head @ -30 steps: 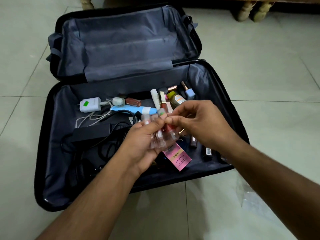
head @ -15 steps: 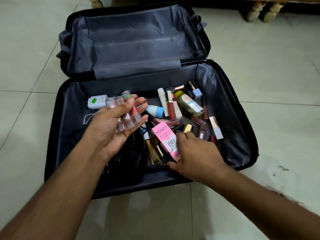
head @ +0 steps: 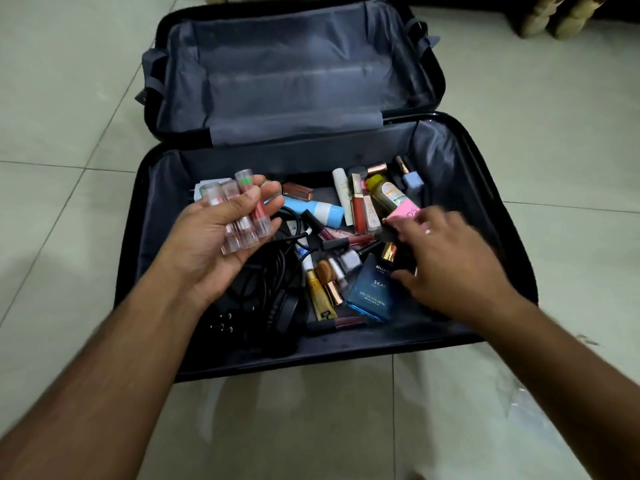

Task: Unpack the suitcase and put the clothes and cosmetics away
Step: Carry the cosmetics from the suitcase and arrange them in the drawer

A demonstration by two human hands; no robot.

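Observation:
A black suitcase (head: 135,237) lies open on the tiled floor, its grey-lined lid (head: 294,71) folded back. My left hand (head: 211,251) is raised over its left side, palm up, fingers curled round three clear lipstick tubes (head: 242,220). My right hand (head: 450,261), blurred, is spread over the cosmetics on the right, and its fingertips touch a pink box (head: 401,212). Below its thumb lies a blue cologne box (head: 370,294). Loose lip glosses, a yellow bottle (head: 387,192) and a blue-and-white tube (head: 323,213) are strewn about.
Black cables and a power adapter (head: 263,292) fill the suitcase's front left. A white charger (head: 207,186) peeks out behind my left hand. Turned wooden furniture legs (head: 554,19) stand at the back right. Clear plastic (head: 519,410) lies on the floor near my right forearm.
My left hand drew left with the tubes. My right hand left it, dropped into the suitcase, then swept right and back; the pink box went with it, uncovering the blue cologne box.

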